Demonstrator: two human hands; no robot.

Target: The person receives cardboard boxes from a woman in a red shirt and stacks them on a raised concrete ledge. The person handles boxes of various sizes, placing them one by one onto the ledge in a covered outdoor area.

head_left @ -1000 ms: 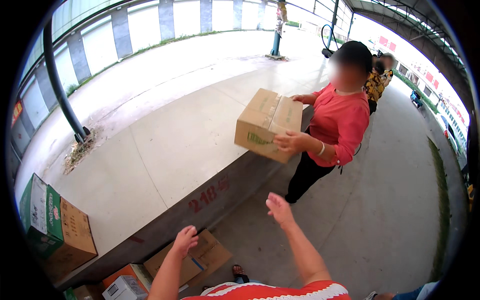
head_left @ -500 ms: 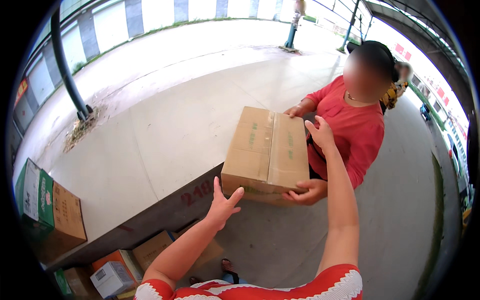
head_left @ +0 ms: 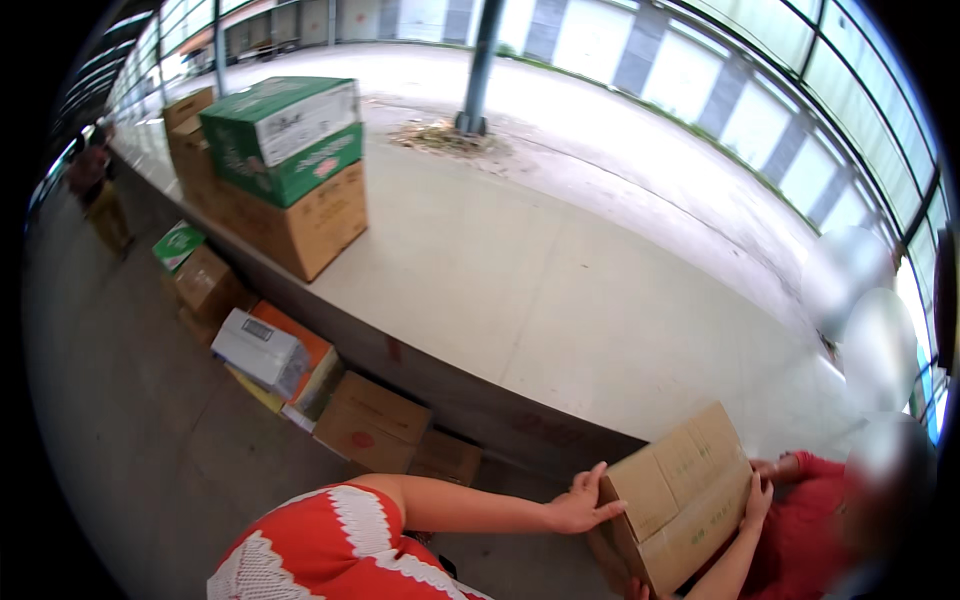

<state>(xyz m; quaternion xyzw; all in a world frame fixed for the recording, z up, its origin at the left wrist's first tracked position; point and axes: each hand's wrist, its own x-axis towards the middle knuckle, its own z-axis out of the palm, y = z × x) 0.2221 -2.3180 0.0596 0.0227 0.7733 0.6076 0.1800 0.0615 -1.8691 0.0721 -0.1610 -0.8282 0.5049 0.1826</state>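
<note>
The box (head_left: 690,490) is at the lower right of the frame, between the hands, so neither is nearer. The left hand (head_left: 582,503), fingers spread, touches its left end; the right hand (head_left: 757,502) meets its right side, grip unclear. Its long axis slants from lower left to upper right, far end toward the surface (head_left: 480,290).

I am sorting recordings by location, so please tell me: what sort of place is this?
Probably a covered loading area: a long raised platform, stacked cardboard cartons on it, and a row of pale door-like panels beyond.
</note>
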